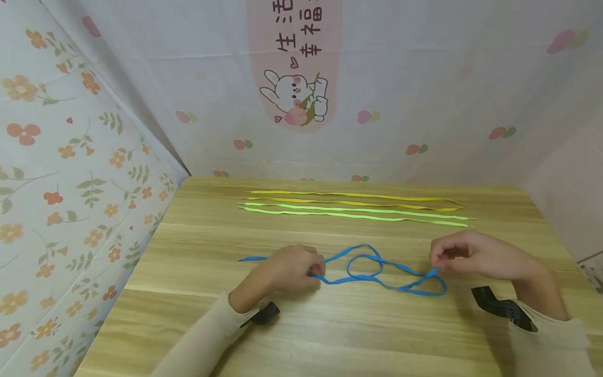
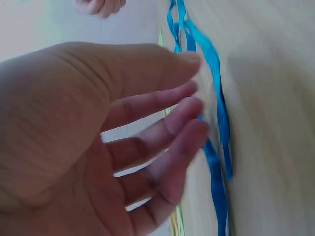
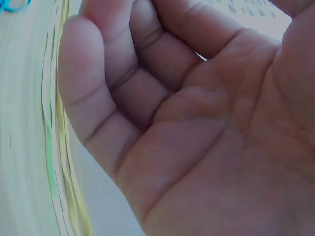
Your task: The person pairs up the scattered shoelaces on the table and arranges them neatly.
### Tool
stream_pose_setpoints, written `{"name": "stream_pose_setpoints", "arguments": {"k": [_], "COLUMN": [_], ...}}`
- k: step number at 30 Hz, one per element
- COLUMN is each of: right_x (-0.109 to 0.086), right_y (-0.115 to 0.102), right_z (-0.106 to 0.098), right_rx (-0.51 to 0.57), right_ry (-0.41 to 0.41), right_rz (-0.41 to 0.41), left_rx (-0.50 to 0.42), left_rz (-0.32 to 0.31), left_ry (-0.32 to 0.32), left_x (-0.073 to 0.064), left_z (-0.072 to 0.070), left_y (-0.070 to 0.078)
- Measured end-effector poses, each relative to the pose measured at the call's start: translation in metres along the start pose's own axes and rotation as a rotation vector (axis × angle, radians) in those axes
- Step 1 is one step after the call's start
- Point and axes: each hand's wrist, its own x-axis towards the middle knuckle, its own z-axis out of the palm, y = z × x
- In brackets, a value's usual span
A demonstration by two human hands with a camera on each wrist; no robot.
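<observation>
Blue lace [image 1: 365, 277] loops between my hands: the fingers of my left hand [image 1: 289, 268] curve loosely over it, thumb apart; my right hand [image 1: 480, 254] bends near its right-hand end, whether pinching I cannot tell. Beneath is the table [image 1: 358, 335]; beyond, green lacing [image 1: 330, 213], then yellow lacing [image 1: 348, 202].

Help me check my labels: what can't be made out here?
Head view: part of the flat blue fabric lace, hidden by the left hand.
Head view: upper lettering on the rounded pink fabric print, cut off at the top.
Right wrist view: some fingertips of the right hand, cut off at the top.
</observation>
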Motion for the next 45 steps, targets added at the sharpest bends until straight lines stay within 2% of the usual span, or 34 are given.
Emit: {"name": "stream_pose_setpoints", "arguments": {"k": [3, 8, 12, 15, 18, 20, 23, 26, 31, 34, 38, 45], "right_x": [0.016, 0.048, 0.067, 0.076, 0.079, 0.077, 0.067, 0.054, 0.039, 0.038, 0.041, 0.046], "right_y": [-0.006, -0.013, -0.018, -0.02, -0.019, -0.015, -0.009, -0.002, 0.009, 0.015, 0.019, 0.016], "right_z": [0.011, 0.039, 0.062, 0.075, 0.079, 0.076, 0.065, 0.051, 0.039, 0.04, 0.046, 0.054], "right_rx": [-0.027, -0.003, 0.021, 0.042, 0.051, 0.028, -0.059, -0.131, -0.077, -0.054, -0.06, -0.166], "right_ry": [0.014, 0.033, 0.065, 0.081, 0.075, 0.059, 0.043, 0.02, -0.049, -0.075, -0.095, -0.089], "right_rz": [-0.018, 0.013, 0.042, 0.059, 0.068, 0.071, 0.09, 0.167, 0.315, 0.365, 0.384, 0.38], "left_rx": [-0.029, -0.172, -0.243, -0.259, -0.263, -0.27, -0.307, -0.349, -0.45, -0.506, -0.536, -0.537], "left_rz": [0.065, 0.157, 0.177, 0.184, 0.196, 0.192, 0.142, 0.082, 0.019, -0.006, -0.036, -0.064], "left_ry": [0.071, 0.184, 0.267, 0.295, 0.289, 0.277, 0.254, 0.241, 0.233, 0.227, 0.227, 0.259], "left_x": [0.003, 0.013, 0.023, 0.028, 0.031, 0.031, 0.027, 0.022, 0.012, 0.006, -0.001, -0.009], "left_z": [0.005, 0.016, 0.024, 0.029, 0.032, 0.034, 0.035, 0.036, 0.035, 0.033, 0.029, 0.019], "left_y": [0.009, 0.033, 0.049, 0.055, 0.056, 0.055, 0.05, 0.041, 0.026, 0.017, 0.006, -0.009]}}
